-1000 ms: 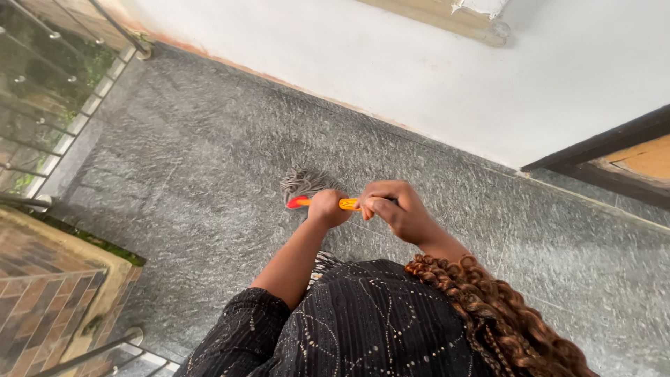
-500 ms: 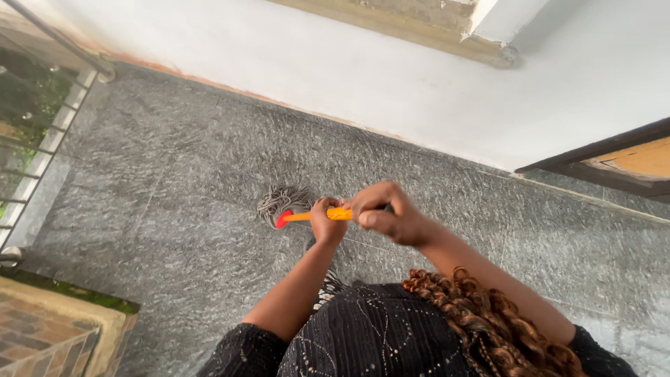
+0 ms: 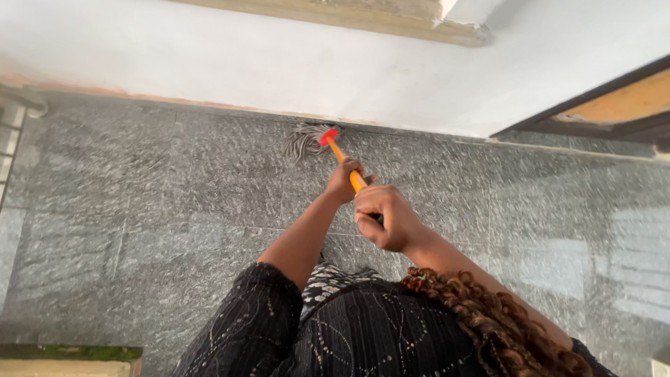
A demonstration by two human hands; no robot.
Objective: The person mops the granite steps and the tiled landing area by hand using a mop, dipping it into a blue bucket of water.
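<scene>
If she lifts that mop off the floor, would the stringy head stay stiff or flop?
The mop head would probably flop: its grey strands lie splayed loosely against the wall. The orange handle looks straight and rigid. Gripped by both hands, it probably isn't heavy.

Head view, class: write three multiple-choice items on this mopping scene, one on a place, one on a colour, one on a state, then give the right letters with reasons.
1. Where is the mop head?
A. at the foot of the white wall
B. beside the metal railing
C. in the doorway

2. What colour is the mop handle?
A. blue
B. orange
C. green

3. How is the handle held?
A. by one hand
B. by both hands
C. by no hand

Answers:
1 A: the grey strands lie on the grey floor where it meets the wall.
2 B: the shaft shows orange below a red collar.
3 B: the left hand and the right hand both wrap it.
</scene>
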